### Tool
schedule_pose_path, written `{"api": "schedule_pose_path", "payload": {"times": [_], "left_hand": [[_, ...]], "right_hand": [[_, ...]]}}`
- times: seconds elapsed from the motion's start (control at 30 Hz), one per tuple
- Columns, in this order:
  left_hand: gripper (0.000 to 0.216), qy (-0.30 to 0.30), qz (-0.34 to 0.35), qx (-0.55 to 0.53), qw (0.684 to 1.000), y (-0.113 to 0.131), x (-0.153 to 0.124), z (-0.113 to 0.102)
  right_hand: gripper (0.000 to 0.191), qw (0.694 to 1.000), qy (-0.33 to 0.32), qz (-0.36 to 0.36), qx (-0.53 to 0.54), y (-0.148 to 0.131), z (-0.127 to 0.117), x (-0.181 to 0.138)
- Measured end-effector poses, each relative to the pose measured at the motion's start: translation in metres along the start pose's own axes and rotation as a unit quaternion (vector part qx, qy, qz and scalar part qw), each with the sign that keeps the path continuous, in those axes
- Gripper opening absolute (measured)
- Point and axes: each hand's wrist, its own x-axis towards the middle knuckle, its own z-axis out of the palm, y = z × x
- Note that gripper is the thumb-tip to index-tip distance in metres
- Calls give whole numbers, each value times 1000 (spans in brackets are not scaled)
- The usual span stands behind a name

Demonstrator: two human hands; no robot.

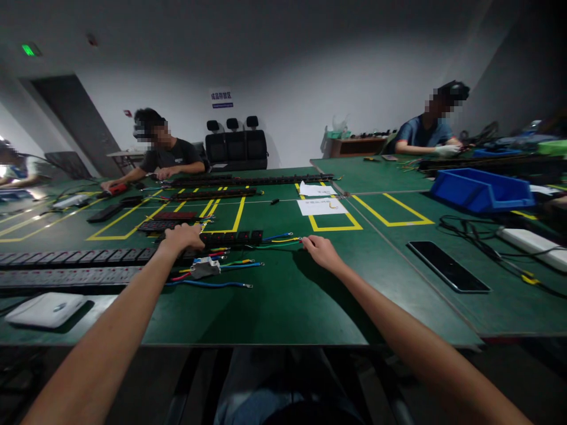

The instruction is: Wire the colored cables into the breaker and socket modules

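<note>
Green bench [287,295]: left hand [183,236] on socket strip [234,238], right hand [321,251] at wires [279,239] (grips unclear).

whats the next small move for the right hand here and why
Probably pinch the free end of the thin yellow wire with the right hand: its fingers lie right at that end, but no grip shows. The left hand rests on the black row of socket modules that the wire runs from, so it looks braced.
</note>
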Motion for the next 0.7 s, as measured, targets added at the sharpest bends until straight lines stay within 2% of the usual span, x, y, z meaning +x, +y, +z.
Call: {"api": "schedule_pose_path", "payload": {"times": [0.07, 0.17, 0.23, 0.37, 0.5, 0.7], "left_hand": [[66, 5, -13, 9, 1000, 22, -7, -11], [55, 74, 90, -4, 993, 69, -22, -19], [51, 106, 154, -35, 982, 104, -33, -14], [49, 112, 187, -96, 971, 159, -47, 12], [58, 120, 172, -112, 971, 175, -48, 40], [61, 125, 210, -94, 965, 165, -45, 55]], "right_hand": [[44, 1000, -2, 0, 1, -1, 0, 0], [44, 1000, -1, 1, 3, 0, -1, 0], [44, 1000, 3, -1, 1, 0, 0, -1], [43, 1000, 12, -14, -8, 4, 1, 0], [42, 999, 23, -31, -2, 6, 2, 1], [37, 997, 37, -60, -20, 9, 1, 6]]}}
